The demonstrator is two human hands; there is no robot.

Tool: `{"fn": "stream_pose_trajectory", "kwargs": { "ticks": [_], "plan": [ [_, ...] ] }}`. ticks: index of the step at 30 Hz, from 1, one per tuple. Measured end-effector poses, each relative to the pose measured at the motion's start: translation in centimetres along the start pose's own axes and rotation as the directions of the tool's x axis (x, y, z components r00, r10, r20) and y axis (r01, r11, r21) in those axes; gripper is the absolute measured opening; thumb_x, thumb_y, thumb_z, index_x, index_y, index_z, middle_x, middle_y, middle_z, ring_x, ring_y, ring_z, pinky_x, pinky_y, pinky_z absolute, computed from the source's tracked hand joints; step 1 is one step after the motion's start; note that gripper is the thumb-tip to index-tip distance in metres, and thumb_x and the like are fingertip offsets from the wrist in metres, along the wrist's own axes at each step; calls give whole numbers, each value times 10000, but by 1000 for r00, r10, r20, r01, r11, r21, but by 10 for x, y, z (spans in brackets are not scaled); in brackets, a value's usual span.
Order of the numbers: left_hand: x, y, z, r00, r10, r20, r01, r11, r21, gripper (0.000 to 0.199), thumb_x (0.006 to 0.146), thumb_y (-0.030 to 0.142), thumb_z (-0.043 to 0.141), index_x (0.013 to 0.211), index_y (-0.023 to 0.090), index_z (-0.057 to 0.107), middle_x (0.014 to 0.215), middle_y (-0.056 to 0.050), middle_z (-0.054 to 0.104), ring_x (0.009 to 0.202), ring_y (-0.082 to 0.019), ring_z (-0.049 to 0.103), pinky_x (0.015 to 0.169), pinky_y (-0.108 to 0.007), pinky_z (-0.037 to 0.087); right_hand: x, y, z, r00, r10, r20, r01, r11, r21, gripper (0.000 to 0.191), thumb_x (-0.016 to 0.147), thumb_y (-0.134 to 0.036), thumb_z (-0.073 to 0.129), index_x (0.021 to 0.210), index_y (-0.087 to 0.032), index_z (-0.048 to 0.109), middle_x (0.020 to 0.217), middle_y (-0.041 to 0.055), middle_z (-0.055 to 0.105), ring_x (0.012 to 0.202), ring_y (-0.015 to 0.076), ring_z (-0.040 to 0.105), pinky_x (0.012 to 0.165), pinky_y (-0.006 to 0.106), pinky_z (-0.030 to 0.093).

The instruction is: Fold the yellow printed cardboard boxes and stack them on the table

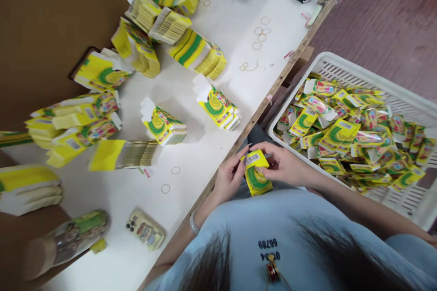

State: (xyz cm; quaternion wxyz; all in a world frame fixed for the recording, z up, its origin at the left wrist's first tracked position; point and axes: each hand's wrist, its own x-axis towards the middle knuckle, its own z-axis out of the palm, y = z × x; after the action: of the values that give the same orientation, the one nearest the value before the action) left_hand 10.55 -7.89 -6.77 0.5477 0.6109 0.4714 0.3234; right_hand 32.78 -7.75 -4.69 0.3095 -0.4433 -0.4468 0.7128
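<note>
Dark hair [208, 263] over light-blue shirt [252, 218], bottom of frame. Yellow-green carton [257, 182], one, centre: left hand [227, 177] and right hand [282, 163], each grip narrow, holding it. Seemingly light, thin card, crushable; best taken by its side edges. Similar cartons [216, 107]: white desk [208, 154], upper left; basket [385, 82], right.
</note>
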Motion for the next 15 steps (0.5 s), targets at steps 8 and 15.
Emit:
{"fn": "stream_pose_trajectory", "kwargs": {
  "ticks": [8,15],
  "plan": [
    [13,5,-16,952,150,266,-197,968,159,475,1097,381,411,1533,270,565,1112,-110,793,923,-234,762,825,-363,620,-1,17,-4,996,85,13,-86,971,223,361,876,-417,783,1185,-231,792,1027,41,834,857,175,787,688,308,672],
    [152,3,-91,848,423,-318,-173,790,589,436,967,464,691,1327,220,651,1286,-153,648,1282,-309,571,1138,-503,432,-30,13,-67,825,-195,-530,-29,923,-384,358,933,-548,644,1062,-255,805,892,72,788,723,223,718,675,399,622]
  ]
}}
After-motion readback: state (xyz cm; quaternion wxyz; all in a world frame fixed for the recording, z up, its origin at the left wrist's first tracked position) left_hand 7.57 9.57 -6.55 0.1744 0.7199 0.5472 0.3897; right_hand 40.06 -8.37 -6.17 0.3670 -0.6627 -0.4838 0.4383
